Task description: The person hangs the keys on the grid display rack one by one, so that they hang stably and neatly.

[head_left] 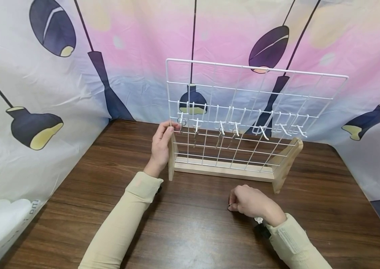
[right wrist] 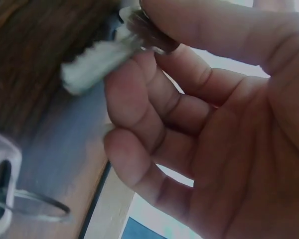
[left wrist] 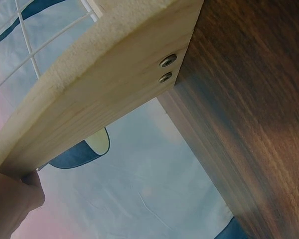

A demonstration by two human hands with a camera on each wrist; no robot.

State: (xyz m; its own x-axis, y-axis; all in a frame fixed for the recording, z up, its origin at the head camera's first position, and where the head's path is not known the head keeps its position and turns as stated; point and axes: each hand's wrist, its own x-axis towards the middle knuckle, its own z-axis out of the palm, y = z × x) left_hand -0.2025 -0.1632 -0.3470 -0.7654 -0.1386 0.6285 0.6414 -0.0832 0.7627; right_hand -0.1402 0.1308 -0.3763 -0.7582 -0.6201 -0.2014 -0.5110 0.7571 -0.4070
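A white wire grid rack (head_left: 230, 161) stands on the table between two pale wooden uprights. My left hand (head_left: 161, 147) grips its left wooden upright (left wrist: 104, 74) near the top, beside the grid's edge. Hooks (head_left: 221, 128) line the grid, and several keys (head_left: 219, 140) on rings hang from those on the left half. In front of the rack, low over the table, my right hand (head_left: 252, 200) pinches a silver key (right wrist: 97, 64) between thumb and fingers, its toothed blade sticking out. A blurred key head (right wrist: 5, 186) with a ring shows at the lower left of the right wrist view.
The dark brown wooden table (head_left: 190, 231) spreads around the rack. Patterned cloth (head_left: 136, 45) hangs behind and at the sides. A white plastic package (head_left: 5, 224) stands at the left edge. Further white hooks (head_left: 283, 129) jut forward on the grid's right half.
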